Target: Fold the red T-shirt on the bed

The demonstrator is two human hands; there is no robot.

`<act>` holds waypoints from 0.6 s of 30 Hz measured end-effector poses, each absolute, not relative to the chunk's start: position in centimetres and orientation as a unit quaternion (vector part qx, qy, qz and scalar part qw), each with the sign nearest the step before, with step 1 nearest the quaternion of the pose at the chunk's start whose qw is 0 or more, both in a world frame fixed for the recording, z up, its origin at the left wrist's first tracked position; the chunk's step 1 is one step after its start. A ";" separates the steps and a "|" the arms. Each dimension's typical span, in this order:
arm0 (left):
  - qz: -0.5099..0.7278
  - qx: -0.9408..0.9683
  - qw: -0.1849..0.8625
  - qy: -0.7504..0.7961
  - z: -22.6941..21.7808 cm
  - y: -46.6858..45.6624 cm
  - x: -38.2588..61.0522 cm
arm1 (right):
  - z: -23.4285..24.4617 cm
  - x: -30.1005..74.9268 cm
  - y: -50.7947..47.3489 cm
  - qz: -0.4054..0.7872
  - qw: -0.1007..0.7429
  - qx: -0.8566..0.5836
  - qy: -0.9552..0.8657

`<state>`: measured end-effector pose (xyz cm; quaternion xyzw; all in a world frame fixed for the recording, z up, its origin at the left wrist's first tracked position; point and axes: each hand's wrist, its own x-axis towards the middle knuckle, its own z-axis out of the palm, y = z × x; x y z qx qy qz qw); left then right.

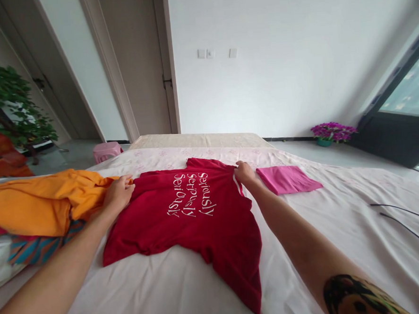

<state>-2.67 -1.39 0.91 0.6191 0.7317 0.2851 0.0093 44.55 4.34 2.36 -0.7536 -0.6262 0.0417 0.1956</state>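
Observation:
A red T-shirt (153, 226) with white "Seriously" lettering lies spread sideways on the white bedsheet (150, 293), its hem to the left and its neckline to the right. My left hand (121, 192) is closed on the far part of the hem, beside the orange garment. At the far shoulder near the neckline, my right hand (246, 172) pinches the shirt's edge. The near sleeve hangs loosely toward me, and the fabric is slightly rumpled. Just right of my right hand lies a folded pink cloth (289, 179).
An orange garment (45, 200) and a striped teal cloth (41, 248) are heaped at the left. Thin black cables (407, 206) cross the sheet at the right. Beyond the bed stand a pink stool (108, 151), a purple flower pot (332, 133) and a leafy plant (7, 98).

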 end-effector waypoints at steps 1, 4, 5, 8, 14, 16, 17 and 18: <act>0.289 0.636 0.010 0.716 0.9 -2.3 -3.1 | 2.5 45.1 3.4 0.043 0.199 -0.753 -0.625; 0.285 0.672 0.027 0.683 0.8 -7.1 -4.5 | 2.7 46.7 -0.7 0.056 0.207 -0.737 -0.641; 0.276 0.676 0.048 0.681 0.7 -9.1 -4.9 | 2.8 47.1 -2.5 0.070 0.201 -0.730 -0.650; 0.237 0.723 0.125 0.637 0.2 -15.0 -5.2 | 2.9 47.5 -8.0 0.136 0.162 -0.705 -0.677; 0.165 0.805 0.014 0.570 0.1 -19.2 -2.1 | 2.7 43.9 -14.1 0.115 0.133 -0.668 -0.723; 0.162 0.802 -0.018 0.575 0.7 -19.3 -1.1 | 3.0 43.6 -14.4 0.117 0.143 -0.670 -0.719; 0.159 0.804 -0.023 0.573 1.0 -19.5 -0.8 | 3.3 43.9 -14.5 0.122 0.154 -0.673 -0.713; 0.155 0.807 -0.020 0.569 1.4 -19.9 -0.7 | 3.5 44.5 -14.7 0.131 0.164 -0.675 -0.707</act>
